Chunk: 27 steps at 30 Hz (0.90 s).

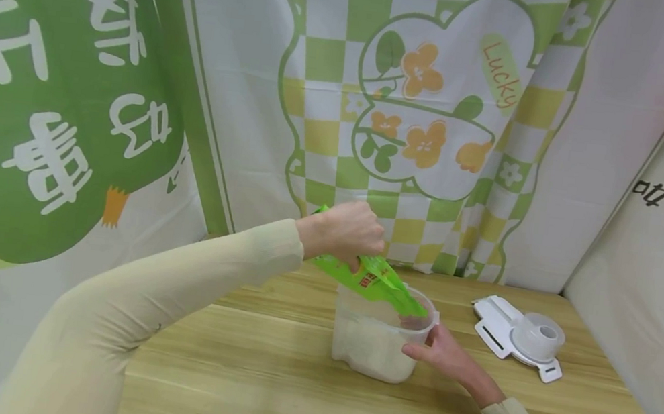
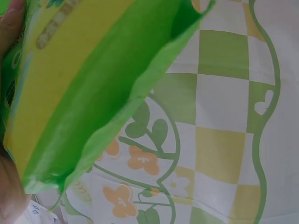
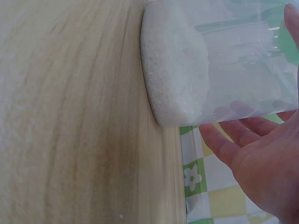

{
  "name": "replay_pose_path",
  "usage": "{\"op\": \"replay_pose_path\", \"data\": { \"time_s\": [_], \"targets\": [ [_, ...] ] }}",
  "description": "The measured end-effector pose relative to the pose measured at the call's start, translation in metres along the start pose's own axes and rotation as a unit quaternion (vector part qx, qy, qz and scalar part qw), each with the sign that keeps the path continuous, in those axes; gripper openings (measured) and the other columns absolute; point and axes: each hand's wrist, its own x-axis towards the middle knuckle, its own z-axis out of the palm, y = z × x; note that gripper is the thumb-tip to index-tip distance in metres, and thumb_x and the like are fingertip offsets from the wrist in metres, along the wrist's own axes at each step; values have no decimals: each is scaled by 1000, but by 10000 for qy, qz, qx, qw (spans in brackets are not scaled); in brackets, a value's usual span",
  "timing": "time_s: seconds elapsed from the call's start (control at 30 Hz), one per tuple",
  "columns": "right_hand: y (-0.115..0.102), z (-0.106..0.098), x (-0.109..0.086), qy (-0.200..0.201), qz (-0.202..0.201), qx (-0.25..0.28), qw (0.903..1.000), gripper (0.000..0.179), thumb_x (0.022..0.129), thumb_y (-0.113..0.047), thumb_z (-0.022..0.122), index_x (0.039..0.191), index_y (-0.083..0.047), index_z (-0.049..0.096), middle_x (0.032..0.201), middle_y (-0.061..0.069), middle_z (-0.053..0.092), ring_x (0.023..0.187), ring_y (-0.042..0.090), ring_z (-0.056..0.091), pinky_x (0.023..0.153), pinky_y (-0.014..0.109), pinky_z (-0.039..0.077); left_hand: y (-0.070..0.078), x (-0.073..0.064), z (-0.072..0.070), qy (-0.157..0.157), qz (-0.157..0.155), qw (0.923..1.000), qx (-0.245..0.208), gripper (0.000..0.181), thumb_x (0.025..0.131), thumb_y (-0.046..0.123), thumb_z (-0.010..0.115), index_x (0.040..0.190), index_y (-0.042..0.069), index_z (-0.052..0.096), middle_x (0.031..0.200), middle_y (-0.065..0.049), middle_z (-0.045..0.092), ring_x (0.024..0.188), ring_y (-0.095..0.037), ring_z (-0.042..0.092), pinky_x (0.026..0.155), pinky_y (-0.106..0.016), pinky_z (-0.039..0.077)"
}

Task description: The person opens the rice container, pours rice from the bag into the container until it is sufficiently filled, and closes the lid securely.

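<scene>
My left hand [image 1: 349,230] grips a bright green plastic bag [image 1: 374,280], tilted with its lower end in the mouth of a clear plastic container [image 1: 378,336]. In the left wrist view, the bag's other end [image 2: 107,93] gapes wide, yellow print beside its green lining. White rice-like grains [image 3: 173,65] fill the lower part of the container, which stands upright on the table. My right hand [image 1: 451,360] holds the container's right side below the rim, thumb in front and fingers round the back. In the right wrist view, its fingers [image 3: 219,142] lie against the clear wall.
To the right on the wooden table [image 1: 243,359] lies a white lid [image 1: 499,322] with a clear round cup [image 1: 539,337] on it. A checked curtain [image 1: 321,138] hangs behind the table. Printed cloth walls stand at left and right.
</scene>
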Motion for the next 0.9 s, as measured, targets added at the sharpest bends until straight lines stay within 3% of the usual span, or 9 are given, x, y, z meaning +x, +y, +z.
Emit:
{"op": "replay_pose_path", "data": {
  "time_s": [0.23, 0.3, 0.47, 0.63, 0.73, 0.9],
  "targets": [
    [2, 0, 2, -28, -239, 199, 9995, 80, 86, -4, 71, 149, -3, 20, 131, 38, 51, 114, 4, 59, 88, 26, 54, -1, 0, -3, 58, -52, 10000, 36, 42, 76, 60, 74, 95, 23, 73, 85, 5, 73, 59, -7, 49, 56, -23, 51],
    [1, 0, 1, -47, -192, 268, 9994, 80, 87, -4, 71, 148, -2, 20, 132, 39, 49, 113, -1, 59, 87, 26, 54, 0, 1, -4, 117, -71, 9999, 90, 39, 77, 59, 74, 91, 22, 72, 82, 6, 73, 59, -7, 47, 56, -23, 52],
    [-2, 0, 0, -54, -74, 278, 9996, 79, 87, -4, 70, 148, -5, 21, 132, 33, 51, 110, 2, 60, 87, 27, 54, 2, 2, -10, 231, -138, 9993, 253, 30, 81, 49, 75, 90, 21, 72, 82, 5, 72, 60, -8, 50, 58, -22, 53],
    [-1, 0, 1, -91, -115, 218, 9997, 79, 87, -4, 70, 149, -6, 21, 130, 28, 54, 106, 7, 61, 86, 26, 53, 6, 4, -18, 166, -301, 9983, 460, 8, 87, 25, 72, 94, 21, 72, 92, 3, 72, 73, -11, 60, 62, -22, 53],
    [0, 0, 1, -138, -182, 265, 9994, 80, 86, -3, 70, 149, -6, 21, 130, 31, 53, 107, 10, 62, 85, 27, 53, 10, 6, -21, 108, -362, 9974, 619, 16, 89, 12, 67, 99, 23, 72, 100, 3, 72, 83, -12, 63, 67, -23, 54],
    [0, 0, 2, -144, -283, 275, 9991, 79, 86, -1, 70, 149, -6, 23, 131, 34, 51, 110, 12, 61, 87, 33, 55, 15, 8, -25, 140, -371, 9953, 880, 21, 94, 8, 62, 103, 24, 72, 104, 5, 71, 88, -11, 63, 70, -23, 53]
  ]
}}
